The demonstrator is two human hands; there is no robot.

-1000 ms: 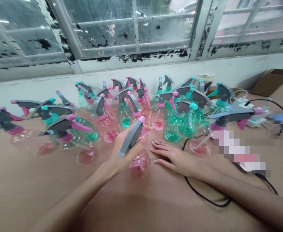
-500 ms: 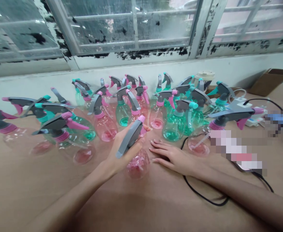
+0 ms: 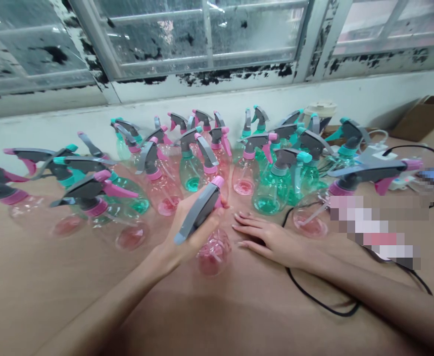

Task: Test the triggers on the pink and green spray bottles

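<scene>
In the middle of the table, my left hand (image 3: 187,222) is wrapped around the neck of a pink spray bottle (image 3: 214,254) with a grey and pink trigger head. The bottle stands on the table, clear pink and rounded at the base, and its neck is hidden by my fingers. To its right, my right hand (image 3: 270,237) lies flat on the tabletop, fingers stretched toward the bottle and holding nothing. Right of that hand stands another pink spray bottle (image 3: 309,222). Behind both hands are a green spray bottle (image 3: 270,195) and a pink spray bottle (image 3: 164,195).
Several more pink and green spray bottles crowd the table (image 3: 72,296) back to the wall, including one pink bottle (image 3: 131,232) at left. A black cable (image 3: 313,299) loops under my right forearm. A lidded cup (image 3: 319,111) and a cardboard box (image 3: 424,116) stand at the back right.
The view has shifted slightly, so things at the right sit a little farther right. My left hand still grips the same spray bottle, and my right hand stays flat on the table.
</scene>
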